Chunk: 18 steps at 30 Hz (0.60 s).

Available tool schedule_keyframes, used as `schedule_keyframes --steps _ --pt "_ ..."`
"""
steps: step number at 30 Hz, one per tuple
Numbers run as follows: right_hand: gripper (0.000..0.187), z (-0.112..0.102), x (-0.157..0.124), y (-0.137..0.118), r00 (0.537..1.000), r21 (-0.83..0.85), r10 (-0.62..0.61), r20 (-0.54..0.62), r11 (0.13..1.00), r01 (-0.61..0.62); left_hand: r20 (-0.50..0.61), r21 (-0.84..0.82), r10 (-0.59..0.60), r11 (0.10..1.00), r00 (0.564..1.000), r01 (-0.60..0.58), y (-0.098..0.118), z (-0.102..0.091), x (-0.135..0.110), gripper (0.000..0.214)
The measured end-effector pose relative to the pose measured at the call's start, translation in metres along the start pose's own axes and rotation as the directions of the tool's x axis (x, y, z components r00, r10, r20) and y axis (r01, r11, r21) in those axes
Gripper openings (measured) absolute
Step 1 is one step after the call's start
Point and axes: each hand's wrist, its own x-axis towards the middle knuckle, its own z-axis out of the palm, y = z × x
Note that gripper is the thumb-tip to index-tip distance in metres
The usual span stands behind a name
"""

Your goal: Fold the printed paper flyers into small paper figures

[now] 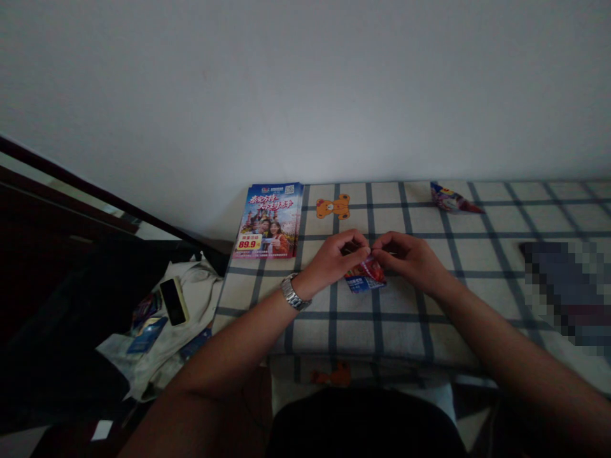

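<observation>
Between my two hands, just above the checked tablecloth [310, 324], is a folded printed flyer [366, 275] in red and blue, with a QR code on its lower part. My left hand [344, 253], with a metal watch on the wrist, pinches its upper edge with thumb and forefinger. From the other side my right hand [403, 256] pinches the same edge, fingertips almost touching those of the left. Beyond my left hand lies a stack of flyers [270, 219]. A second folded paper piece [452, 200], pointed at its right end, rests near the wall.
A blurred-out dark object [568, 286] lies on the table's right side. Left of the table, a phone [174, 301] rests on a white bag [195, 286] among printed papers. The wall [334, 95] borders the table's far edge. A bear print [333, 207] decorates the cloth.
</observation>
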Motion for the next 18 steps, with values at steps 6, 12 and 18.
schedule_keyframes --steps 6,12,18 --pt "0.022 -0.0077 0.0028 0.0061 0.992 0.062 0.0 -0.127 0.998 0.008 -0.101 0.041 0.037 0.999 0.994 -0.033 0.0017 -0.0025 0.0019 0.032" --pt "0.025 -0.0097 0.0041 0.009 0.988 0.13 0.035 -0.153 0.991 -0.014 -0.15 0.103 0.04 0.994 0.988 -0.025 -0.0023 -0.0047 0.0019 0.032" --pt "0.027 -0.0078 0.002 0.005 0.991 0.122 0.061 -0.116 0.991 -0.047 -0.162 0.135 0.032 0.991 0.986 -0.01 -0.0033 -0.0052 0.0022 0.032"
